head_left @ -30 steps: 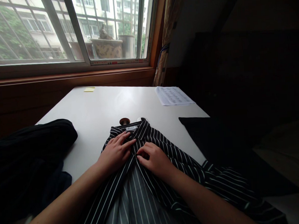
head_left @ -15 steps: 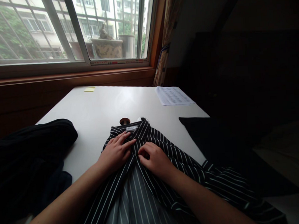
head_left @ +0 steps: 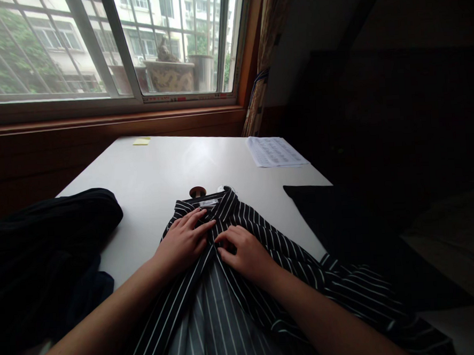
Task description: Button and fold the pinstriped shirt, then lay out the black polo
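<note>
A black shirt with white stripes (head_left: 260, 240) lies front up, its collar (head_left: 227, 204) pointing away from me and a white label (head_left: 208, 203) inside the neck. Below the collar the front parts, showing the greyer inside (head_left: 219, 318). My left hand (head_left: 184, 238) rests flat on the shirt by the collar, fingers stretched out. Just right of it, my right hand (head_left: 243, 252) is curled, with thumb and index finger at the front edge of the shirt. Whether a button sits between those fingertips is too small to see.
Dark clothing (head_left: 82, 219) is heaped at the left of the white table (head_left: 160, 166). A dark cloth (head_left: 323, 209) lies on the right. Printed sheets (head_left: 278, 152) and a yellow sticky note (head_left: 141, 141) are at the back. A round brown object (head_left: 197, 191) stands beyond the collar.
My right index finger has stretched slightly left toward the shirt's front edge, and the right hand has shifted a little that way. The left hand and the shirt stay put.
</note>
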